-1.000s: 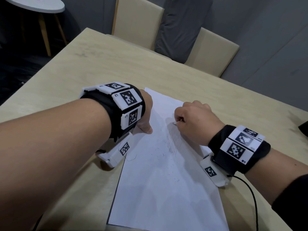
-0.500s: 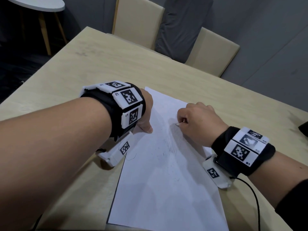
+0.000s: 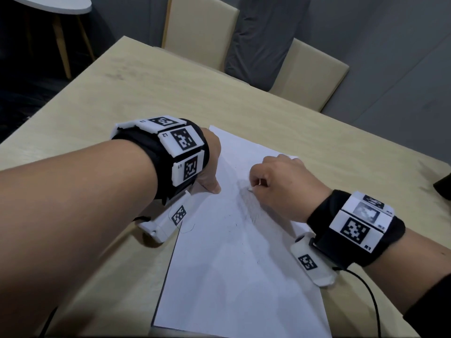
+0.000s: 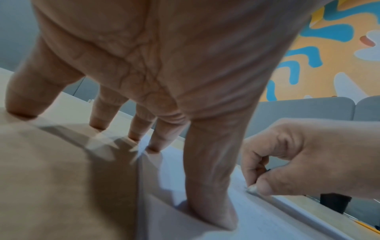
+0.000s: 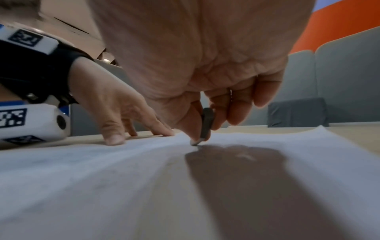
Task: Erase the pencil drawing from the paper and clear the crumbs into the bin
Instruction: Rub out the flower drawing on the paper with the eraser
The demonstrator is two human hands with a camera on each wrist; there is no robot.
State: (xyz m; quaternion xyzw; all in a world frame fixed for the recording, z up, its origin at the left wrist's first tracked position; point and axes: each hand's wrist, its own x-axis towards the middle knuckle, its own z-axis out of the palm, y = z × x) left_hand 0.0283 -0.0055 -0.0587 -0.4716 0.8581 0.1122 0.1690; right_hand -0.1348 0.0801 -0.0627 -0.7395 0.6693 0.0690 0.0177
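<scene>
A white sheet of paper (image 3: pixel 231 264) lies on the light wooden table (image 3: pixel 146 98). Faint pencil marks and dark crumbs (image 3: pixel 246 211) run down its middle. My left hand (image 3: pixel 210 172) presses the sheet's left edge flat with spread straight fingers (image 4: pixel 211 194). My right hand (image 3: pixel 280 181) pinches a small eraser (image 5: pixel 205 126), grey with a white tip, whose tip touches the paper (image 5: pixel 102 178) at the upper part of the marks. The eraser's tip (image 4: pixel 252 189) shows between thumb and forefinger in the left wrist view. No bin is in view.
Two beige chairs (image 3: pixel 200 28) stand at the table's far side with a grey cushion (image 3: pixel 263 37) between them. A dark object (image 3: pixel 443 186) sits at the table's right edge. A yellow pencil (image 4: pixel 368 226) lies beyond the paper's right side. A round white side table (image 3: pixel 46 6) stands far left.
My right hand with the eraser has shifted slightly back and forth over the pencil marks, ending a little lower and to the right. The left hand has stayed on the paper.
</scene>
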